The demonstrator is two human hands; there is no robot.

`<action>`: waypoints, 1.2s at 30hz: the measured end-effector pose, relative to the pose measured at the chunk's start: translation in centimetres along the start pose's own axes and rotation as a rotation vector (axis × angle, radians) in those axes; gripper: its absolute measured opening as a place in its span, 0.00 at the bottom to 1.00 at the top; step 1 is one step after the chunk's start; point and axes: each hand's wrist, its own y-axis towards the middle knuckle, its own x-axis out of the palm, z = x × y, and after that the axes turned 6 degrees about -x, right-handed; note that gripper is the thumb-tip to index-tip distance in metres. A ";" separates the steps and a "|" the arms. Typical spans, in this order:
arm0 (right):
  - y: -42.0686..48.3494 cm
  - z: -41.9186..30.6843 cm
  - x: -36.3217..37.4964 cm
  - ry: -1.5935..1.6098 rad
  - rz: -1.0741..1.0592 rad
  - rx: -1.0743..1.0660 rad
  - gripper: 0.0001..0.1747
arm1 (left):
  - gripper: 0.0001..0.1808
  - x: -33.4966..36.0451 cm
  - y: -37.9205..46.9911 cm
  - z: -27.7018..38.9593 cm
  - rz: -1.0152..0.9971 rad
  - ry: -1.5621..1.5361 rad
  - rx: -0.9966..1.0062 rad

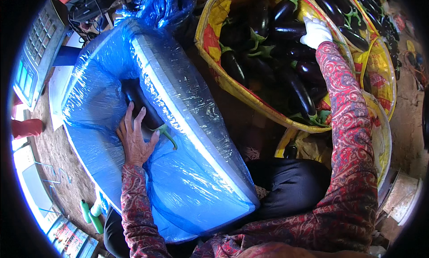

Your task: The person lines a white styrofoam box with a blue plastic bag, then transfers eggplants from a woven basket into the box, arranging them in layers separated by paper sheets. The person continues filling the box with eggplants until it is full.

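My left hand is bare and lies with spread fingers on a dark purple eggplant. That eggplant rests on the blue plastic film that lines a box-like container in front of me, its green stem pointing towards the lower right. On my right hand is a white glove. It touches eggplants near the right rim of a large yellow and red woven sack, which holds many glossy eggplants; whether its fingers grip one cannot be told.
A weighing scale's keypad and display unit stands at the upper left. Further right are more yellow sacks with eggplants. Green bottles lie at the lower left, near printed cartons. A white bucket is at the lower right.
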 end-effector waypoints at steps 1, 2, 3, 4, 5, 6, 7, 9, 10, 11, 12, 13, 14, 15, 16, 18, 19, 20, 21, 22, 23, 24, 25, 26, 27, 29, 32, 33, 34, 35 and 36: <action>-0.3 -0.6 0.0 -0.068 -0.004 -0.044 0.49 | 0.41 0.0 0.0 0.0 0.002 -0.014 0.003; -0.6 -1.0 -0.3 -0.112 -0.035 -0.059 0.48 | 0.41 0.0 0.0 0.0 0.012 -0.033 0.001; -1.1 -1.5 -0.6 -0.145 -0.051 -0.098 0.46 | 0.41 0.0 -0.1 0.0 0.006 -0.033 0.003; -1.7 -1.8 -1.0 -0.184 0.007 -0.137 0.44 | 0.41 0.0 -0.1 -0.1 0.015 -0.039 0.002; -2.5 -1.9 -1.4 -0.195 0.075 -0.169 0.41 | 0.41 0.0 -0.2 -0.1 0.022 -0.039 -0.005; -3.3 -2.0 -1.8 -0.151 0.159 -0.174 0.38 | 0.40 0.0 -0.2 -0.1 0.030 -0.037 0.000; -4.3 -1.8 -2.4 -0.097 0.192 -0.163 0.37 | 0.40 0.1 -0.2 -0.1 0.035 -0.033 0.000; -6.5 -1.2 -3.6 -0.040 0.216 -0.116 0.37 | 0.39 0.2 -0.2 -0.1 0.041 -0.019 -0.007; -8.0 -0.9 -4.3 0.084 0.246 -0.064 0.43 | 0.39 0.2 -0.1 -0.1 0.042 -0.009 -0.014; -9.2 -0.3 -5.5 0.241 0.193 -0.080 0.50 | 0.38 0.4 -0.1 0.0 0.057 0.002 -0.018; -10.8 -0.3 -6.1 0.376 0.243 -0.093 0.51 | 0.38 0.5 -0.1 0.0 0.056 -0.004 -0.026; -12.6 -0.3 -6.8 0.480 0.272 -0.054 0.52 | 0.37 0.6 0.0 0.1 0.069 -0.005 -0.033; -14.1 -0.2 -7.8 0.670 0.223 -0.089 0.53 | 0.36 0.8 0.0 0.2 0.076 0.007 -0.057; -15.2 -0.9 -8.4 0.757 0.212 -0.073 0.50 | 0.35 0.9 0.1 0.3 0.112 -0.050 -0.026; -16.4 -1.5 -9.2 1.044 0.145 -0.077 0.48 | 0.34 1.1 0.2 0.4 0.142 -0.092 -0.015; -18.8 -3.3 -10.3 1.615 0.017 -0.170 0.40 | 0.33 1.4 0.3 0.3 0.174 -0.143 -0.040; -19.7 -4.5 -11.1 1.652 -0.001 -0.114 0.38 | 0.32 1.4 0.5 0.2 0.203 -0.187 0.013; -20.7 -5.7 -12.0 1.672 0.005 -0.132 0.35 | 0.34 1.4 0.5 0.2 0.166 -0.155 0.000; -21.5 -7.3 -12.9 1.721 0.013 -0.130 0.32 | 0.35 1.4 0.6 0.0 0.152 -0.129 -0.008; -22.7 -8.9 -14.0 1.693 -0.068 -0.243 0.31 | 0.37 1.4 0.6 0.1 0.188 -0.159 0.009; -24.1 -10.4 -15.5 1.658 -0.130 -0.266 0.29 | 0.39 1.4 0.5 0.0 0.181 -0.188 -0.005; -25.5 -12.3 -16.6 1.681 -0.153 -0.264 0.30 | 0.42 1.4 0.6 0.1 0.236 -0.154 0.037; -26.9 -14.0 -18.0 1.746 -0.231 -0.284 0.30 | 0.44 1.5 0.5 0.1 0.190 -0.106 0.019; -28.0 -16.0 -19.0 1.707 -0.241 -0.311 0.31 | 0.43 1.6 0.4 0.3 0.138 -0.020 -0.041; -29.0 -17.7 -20.0 1.686 -0.239 -0.337 0.33 | 0.43 1.8 0.2 0.5 0.097 0.066 -0.105; -30.2 -21.1 -20.8 1.738 -0.357 -0.286 0.32 | 0.42 2.1 0.2 0.4 0.132 -0.024 -0.096; -31.2 -25.4 -19.5 1.898 -0.424 -0.281 0.30 | 0.40 2.5 0.4 0.3 0.153 -0.003 -0.116; -31.1 -26.7 -18.7 1.938 -0.447 -0.320 0.29 | 0.41 2.6 0.4 0.1 0.138 -0.073 -0.112; -30.9 -28.3 -17.7 1.896 -0.429 -0.232 0.32 | 0.41 2.7 0.5 0.1 0.146 -0.140 -0.100; -30.5 -30.1 -16.8 1.919 -0.418 -0.249 0.36 | 0.42 2.7 0.5 0.0 0.152 -0.208 -0.093; -30.3 -32.1 -15.7 1.870 -0.281 -0.140 0.41 | 0.43 2.7 0.5 0.0 0.200 -0.205 -0.076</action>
